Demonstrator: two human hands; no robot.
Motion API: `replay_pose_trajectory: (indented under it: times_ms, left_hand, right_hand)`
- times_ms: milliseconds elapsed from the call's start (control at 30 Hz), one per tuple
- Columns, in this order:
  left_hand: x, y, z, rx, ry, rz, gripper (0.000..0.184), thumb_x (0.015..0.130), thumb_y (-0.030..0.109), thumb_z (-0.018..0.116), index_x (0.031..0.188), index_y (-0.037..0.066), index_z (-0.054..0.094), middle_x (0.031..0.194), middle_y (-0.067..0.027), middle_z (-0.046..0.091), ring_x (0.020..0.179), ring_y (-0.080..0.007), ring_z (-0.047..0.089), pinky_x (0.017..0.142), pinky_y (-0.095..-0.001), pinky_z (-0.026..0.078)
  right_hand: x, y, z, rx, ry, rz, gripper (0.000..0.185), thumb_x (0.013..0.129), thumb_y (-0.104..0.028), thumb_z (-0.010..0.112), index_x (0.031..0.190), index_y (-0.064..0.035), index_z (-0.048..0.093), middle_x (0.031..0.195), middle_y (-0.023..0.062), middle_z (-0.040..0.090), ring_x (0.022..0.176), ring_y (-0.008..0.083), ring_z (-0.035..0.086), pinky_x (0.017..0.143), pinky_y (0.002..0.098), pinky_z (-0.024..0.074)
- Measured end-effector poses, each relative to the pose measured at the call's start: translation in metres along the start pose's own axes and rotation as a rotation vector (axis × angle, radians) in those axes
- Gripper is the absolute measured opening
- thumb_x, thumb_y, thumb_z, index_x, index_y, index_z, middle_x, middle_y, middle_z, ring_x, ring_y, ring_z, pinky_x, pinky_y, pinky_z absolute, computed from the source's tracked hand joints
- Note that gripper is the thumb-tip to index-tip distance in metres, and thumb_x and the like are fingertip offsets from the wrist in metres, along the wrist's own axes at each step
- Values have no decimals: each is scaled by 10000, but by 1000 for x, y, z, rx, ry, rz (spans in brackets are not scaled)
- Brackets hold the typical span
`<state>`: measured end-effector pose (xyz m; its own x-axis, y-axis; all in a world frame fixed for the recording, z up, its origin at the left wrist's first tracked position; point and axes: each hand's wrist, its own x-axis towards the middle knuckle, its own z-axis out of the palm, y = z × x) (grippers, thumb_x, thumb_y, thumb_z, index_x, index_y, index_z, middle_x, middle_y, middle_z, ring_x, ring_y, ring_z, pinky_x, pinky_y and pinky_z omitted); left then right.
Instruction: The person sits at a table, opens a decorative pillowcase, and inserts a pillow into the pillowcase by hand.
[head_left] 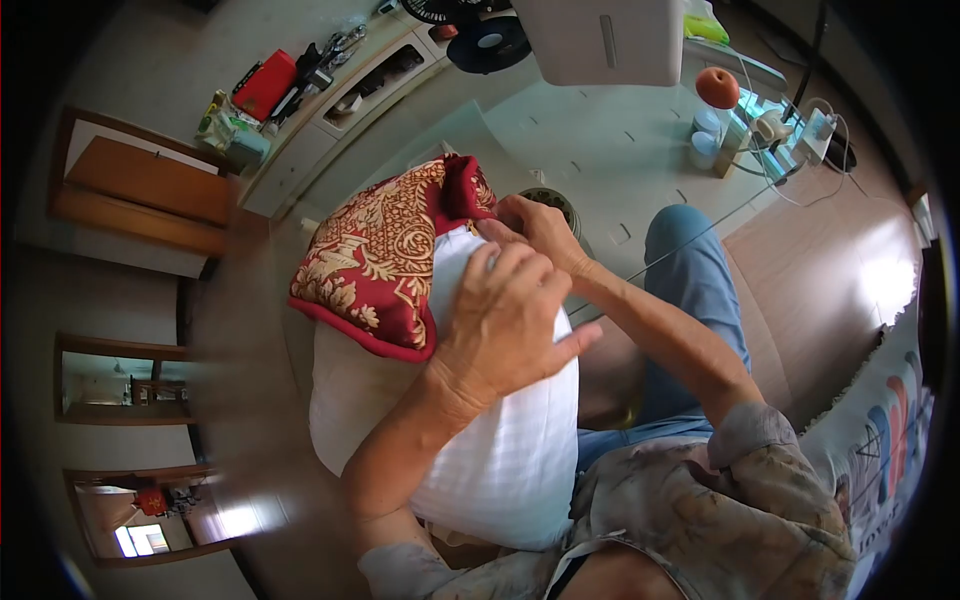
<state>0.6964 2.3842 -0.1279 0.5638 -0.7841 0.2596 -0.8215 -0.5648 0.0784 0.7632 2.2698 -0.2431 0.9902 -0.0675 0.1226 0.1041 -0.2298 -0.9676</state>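
A white cushion lies across the person's lap, its far end inside a red and gold patterned cover with a red edge. My left hand rests over the white fabric beside the cover, thumb stretched out and fingers slightly bent and apart. Just beyond it, my right hand has its fingers curled together on the cover's bunched red edge. Its fingertips are partly hidden by the fabric and my left hand.
Beyond the cushion is a glass table bearing a white box, cups, a reddish round object and cables. A cabinet with a red item and tools stands at the upper left. A patterned cloth lies at the right.
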Motion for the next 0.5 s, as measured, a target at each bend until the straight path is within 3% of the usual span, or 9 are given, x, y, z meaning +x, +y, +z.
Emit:
replay_pose_trajectory:
  times_ms: [33,67,167,300,500]
  left_hand:
    - [-3,4,1,-77,-203,61,388,730,369,769,919,41,682,1026,-146,591,1078,-310,520,935,-440,412]
    - [-6,4,1,-78,-204,57,388,730,369,769,919,41,682,1026,-146,591,1078,-310,520,935,-440,412]
    - [-12,1,2,-47,-223,103,476,699,453,769,924,42,687,1095,-137,576,1159,-311,458,1007,-512,332]
    - [-20,-3,12,-28,-211,90,352,722,332,685,921,41,691,1198,-139,568,1239,-311,440,1084,-556,261]
    - [-23,-22,12,32,-162,55,274,707,272,688,847,36,688,1149,-93,585,1122,-259,514,1035,-523,326]
  right_hand:
    - [-4,-3,1,4,6,41,393,856,-379,721,984,-13,655,787,148,669,728,252,648,699,367,502]
    - [-1,3,3,4,1,42,393,856,-379,721,984,-13,655,787,148,669,728,252,648,699,367,502]
    - [9,16,6,510,-149,224,235,867,-257,739,921,-48,646,775,-1,633,701,54,552,614,262,448]
    - [14,-6,2,828,-235,337,160,888,-198,714,890,-60,632,826,-1,637,748,76,565,637,243,459]
    - [18,4,12,1004,-267,377,150,904,-192,696,904,-55,633,865,20,657,782,95,602,690,261,506]
